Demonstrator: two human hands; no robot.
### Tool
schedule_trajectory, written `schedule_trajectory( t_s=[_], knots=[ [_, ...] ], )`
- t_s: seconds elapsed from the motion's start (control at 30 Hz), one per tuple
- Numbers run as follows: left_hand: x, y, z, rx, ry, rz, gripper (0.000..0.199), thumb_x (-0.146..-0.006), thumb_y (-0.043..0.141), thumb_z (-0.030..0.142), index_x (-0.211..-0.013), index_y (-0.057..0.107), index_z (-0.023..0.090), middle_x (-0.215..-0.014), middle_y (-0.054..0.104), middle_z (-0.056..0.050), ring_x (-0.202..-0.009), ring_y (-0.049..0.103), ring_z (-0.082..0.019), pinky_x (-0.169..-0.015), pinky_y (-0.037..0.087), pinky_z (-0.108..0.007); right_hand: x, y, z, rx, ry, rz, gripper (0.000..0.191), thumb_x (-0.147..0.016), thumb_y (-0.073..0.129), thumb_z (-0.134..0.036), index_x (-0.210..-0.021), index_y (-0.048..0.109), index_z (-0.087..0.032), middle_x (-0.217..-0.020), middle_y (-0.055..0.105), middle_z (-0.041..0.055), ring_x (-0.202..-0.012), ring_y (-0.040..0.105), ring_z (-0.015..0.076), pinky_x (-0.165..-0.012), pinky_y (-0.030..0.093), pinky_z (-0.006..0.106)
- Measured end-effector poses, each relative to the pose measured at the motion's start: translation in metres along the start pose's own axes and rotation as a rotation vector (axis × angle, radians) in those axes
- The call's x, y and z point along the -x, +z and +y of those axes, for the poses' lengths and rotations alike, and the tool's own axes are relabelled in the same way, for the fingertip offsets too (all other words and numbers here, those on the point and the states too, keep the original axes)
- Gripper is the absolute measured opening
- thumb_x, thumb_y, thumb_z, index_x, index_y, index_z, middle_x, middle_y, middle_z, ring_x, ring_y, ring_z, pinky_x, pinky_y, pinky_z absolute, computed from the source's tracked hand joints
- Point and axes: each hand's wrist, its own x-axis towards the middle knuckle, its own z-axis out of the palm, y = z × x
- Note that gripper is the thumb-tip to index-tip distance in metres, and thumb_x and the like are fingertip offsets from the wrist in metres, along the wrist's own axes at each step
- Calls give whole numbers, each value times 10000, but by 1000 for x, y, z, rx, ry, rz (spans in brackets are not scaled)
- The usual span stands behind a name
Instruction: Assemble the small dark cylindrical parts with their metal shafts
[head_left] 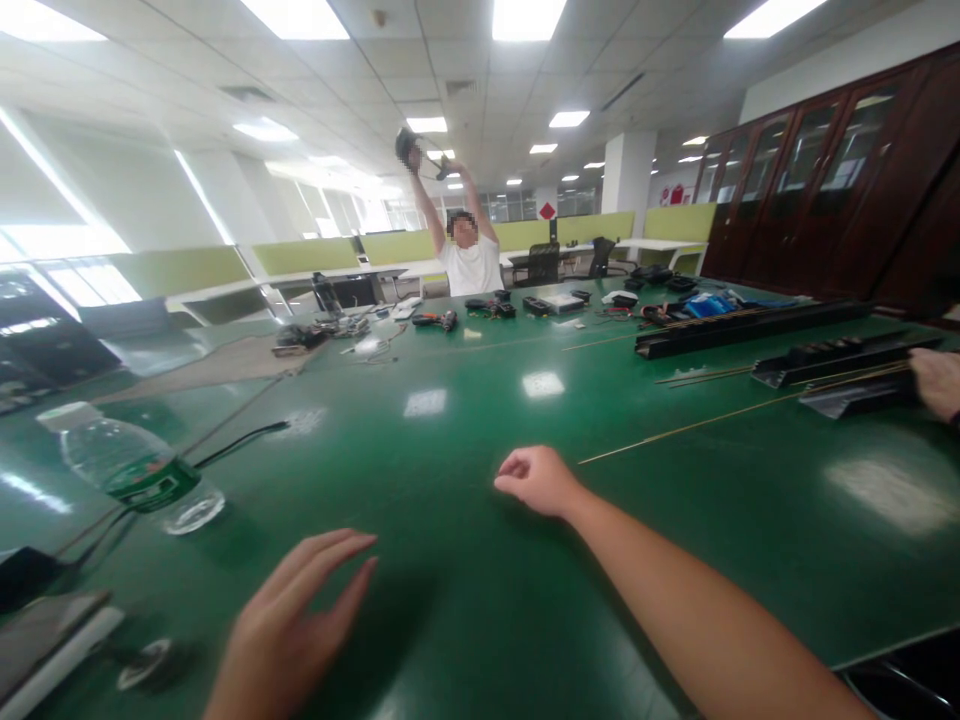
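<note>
left hand (289, 610), thin golden rod (675, 432)

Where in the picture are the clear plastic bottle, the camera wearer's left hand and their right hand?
Clear plastic bottle (151, 485): head view, on its green label.
Left hand (281, 612): head view, on the back of the hand.
Right hand (541, 481): head view, on the back of the hand.

You have two bare hands (289, 610) over one glossy green tabletop (465, 440), with one clear plastic green-labelled bottle (154, 487) at left, three long black channel-shaped bars (750, 330) at right, and one white-shirted person (471, 270) at the far side.
</note>
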Motion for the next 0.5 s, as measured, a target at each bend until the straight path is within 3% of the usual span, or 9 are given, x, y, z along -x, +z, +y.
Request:
schedule_trajectory(
  t_s=[0.13,0.27,0.4,0.5],
  knots=[
    [-50,61,35,53,188,-266,342,-869,593,284,-1211,589,271,-1173,635,-73,-1046,631,-212,-917,538,-326,2,1,-1,-69,-40,-108,228,-706,753,-328,-836,754,-141,-676,684,29,-579,570,127,-525,410,219],
    [-78,99,53,72,285,-377,245,-856,550,175,-1084,626,219,-1053,662,-83,-957,631,-208,-839,532,-319,4,3,-1,-161,-64,-209,239,-685,775,-343,-772,741,-123,-585,617,-9,-509,477,95,-472,340,198],
    [-82,106,52,26,288,-369,190,-864,498,126,-938,658,197,-903,675,-63,-831,628,-194,-747,512,-302,4,3,-2,-173,-60,-234,273,-666,797,-372,-748,742,-118,-540,563,-29,-479,420,78,-440,288,190],
    [-79,92,39,-38,247,-291,222,-916,496,232,-1056,669,220,-979,697,-62,-896,645,-211,-811,515,-327,4,1,-3,-180,-58,-252,315,-693,782,-400,-856,760,-131,-568,590,-21,-477,458,84,-446,323,190]
  ],
)
